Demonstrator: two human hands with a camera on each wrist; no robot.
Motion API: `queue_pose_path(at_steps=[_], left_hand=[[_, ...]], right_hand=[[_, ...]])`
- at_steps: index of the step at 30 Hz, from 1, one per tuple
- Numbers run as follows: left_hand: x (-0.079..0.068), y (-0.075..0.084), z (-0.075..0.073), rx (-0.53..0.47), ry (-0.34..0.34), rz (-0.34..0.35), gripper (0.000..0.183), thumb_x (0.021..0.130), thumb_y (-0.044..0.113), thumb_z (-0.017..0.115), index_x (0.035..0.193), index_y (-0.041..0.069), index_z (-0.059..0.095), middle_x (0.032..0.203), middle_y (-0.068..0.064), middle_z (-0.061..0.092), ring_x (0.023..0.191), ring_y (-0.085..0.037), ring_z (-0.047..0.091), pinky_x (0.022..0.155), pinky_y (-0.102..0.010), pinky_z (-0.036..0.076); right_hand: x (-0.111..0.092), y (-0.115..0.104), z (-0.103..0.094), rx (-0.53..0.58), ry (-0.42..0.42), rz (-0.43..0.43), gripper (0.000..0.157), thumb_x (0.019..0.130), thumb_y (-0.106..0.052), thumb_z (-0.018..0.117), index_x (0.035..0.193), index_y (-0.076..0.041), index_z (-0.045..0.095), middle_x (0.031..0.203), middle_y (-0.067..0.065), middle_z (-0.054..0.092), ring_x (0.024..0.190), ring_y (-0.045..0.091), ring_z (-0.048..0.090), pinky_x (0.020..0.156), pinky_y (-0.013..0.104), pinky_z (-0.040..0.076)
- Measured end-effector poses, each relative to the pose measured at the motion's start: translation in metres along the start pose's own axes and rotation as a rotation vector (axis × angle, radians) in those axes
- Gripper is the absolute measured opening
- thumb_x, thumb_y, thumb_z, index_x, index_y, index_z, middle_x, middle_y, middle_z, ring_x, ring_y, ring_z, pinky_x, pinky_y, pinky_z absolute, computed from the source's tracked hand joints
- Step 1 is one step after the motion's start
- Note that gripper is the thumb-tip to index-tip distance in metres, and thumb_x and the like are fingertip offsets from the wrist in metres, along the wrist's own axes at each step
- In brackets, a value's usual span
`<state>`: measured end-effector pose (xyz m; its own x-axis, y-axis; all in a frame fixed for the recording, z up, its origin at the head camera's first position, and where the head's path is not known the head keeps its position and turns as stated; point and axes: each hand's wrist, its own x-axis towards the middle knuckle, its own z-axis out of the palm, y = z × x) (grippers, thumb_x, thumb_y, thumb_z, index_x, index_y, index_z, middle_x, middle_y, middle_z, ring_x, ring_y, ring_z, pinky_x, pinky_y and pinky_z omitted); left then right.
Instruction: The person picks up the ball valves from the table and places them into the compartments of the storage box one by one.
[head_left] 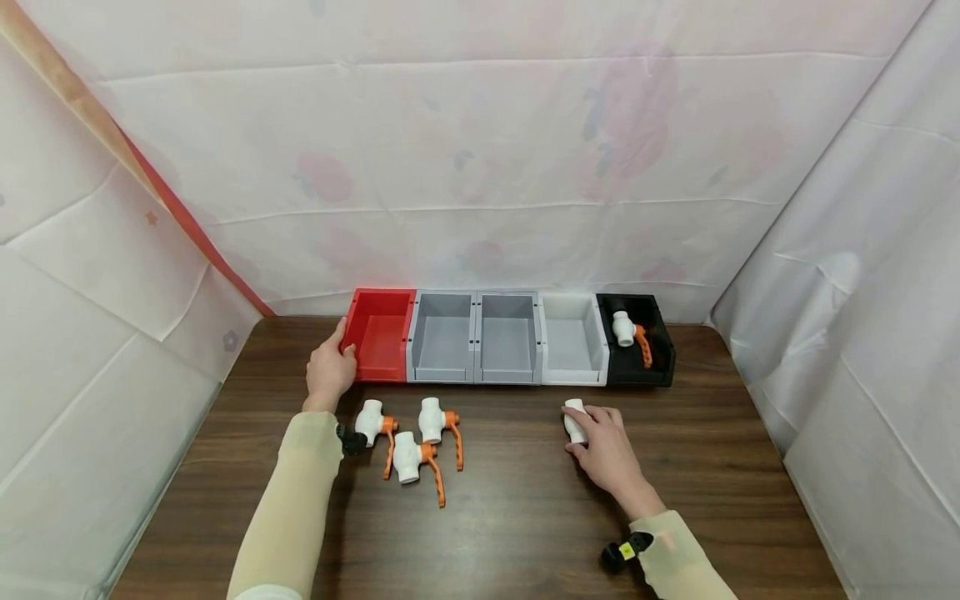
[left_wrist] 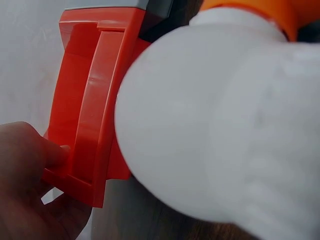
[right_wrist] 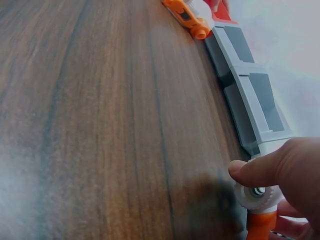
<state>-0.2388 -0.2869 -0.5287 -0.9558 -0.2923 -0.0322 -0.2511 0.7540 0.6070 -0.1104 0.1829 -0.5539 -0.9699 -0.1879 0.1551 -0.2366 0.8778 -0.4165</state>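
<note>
My left hand point(head_left: 330, 371) grips the left wall of the red bin point(head_left: 382, 337), with the thumb on the inside and fingers outside. Close to that wrist lie three white ball valves with orange lever handles: a left one point(head_left: 370, 421), a front one point(head_left: 407, 458) and a right one point(head_left: 431, 419). A white valve body point(left_wrist: 190, 120) fills much of the left wrist view. In front of the white bin point(head_left: 574, 377), my right hand point(head_left: 609, 454) pinches another ball valve point(head_left: 575, 422) between thumb and fingers. Its orange part point(right_wrist: 261, 225) shows below the hand in the right wrist view.
Two grey bins, a left one point(head_left: 441, 375) and a right one point(head_left: 508, 375), sit between the red and white bins. At the row's right end, a black bin point(head_left: 637, 375) contains one ball valve point(head_left: 623, 328). Fabric point(head_left: 480, 150) hangs behind the wooden table point(head_left: 510, 517).
</note>
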Motion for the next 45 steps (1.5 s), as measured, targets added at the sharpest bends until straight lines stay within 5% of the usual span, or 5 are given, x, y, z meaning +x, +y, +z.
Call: queue_pose_path(at_steps=[25,45], left_hand=[[-0.004,-0.005,0.004,-0.006,0.017,-0.013,0.06,0.104,0.024,0.045,0.159,0.03,0.023,0.148,-0.024,0.044,0.113,-0.048,0.054,0.089,-0.063,0.045],[0.0,-0.002,0.003,-0.019,0.023,-0.008,0.059,0.104,0.025,0.045,0.159,0.03,0.023,0.147,-0.025,0.045,0.106,-0.046,0.055,0.084,-0.059,0.046]], right_hand=[[0.02,0.002,-0.023,0.078,0.093,0.03,0.061,0.077,-0.015,0.087,0.134,-0.015,0.064,0.128,0.021,0.058,0.116,0.038,0.045,0.095,0.053,0.043],[0.05,-0.005,-0.043,0.054,0.155,-0.023,0.061,0.078,-0.014,0.086,0.135,-0.014,0.064,0.128,0.023,0.059,0.117,0.041,0.044,0.094,0.054,0.043]])
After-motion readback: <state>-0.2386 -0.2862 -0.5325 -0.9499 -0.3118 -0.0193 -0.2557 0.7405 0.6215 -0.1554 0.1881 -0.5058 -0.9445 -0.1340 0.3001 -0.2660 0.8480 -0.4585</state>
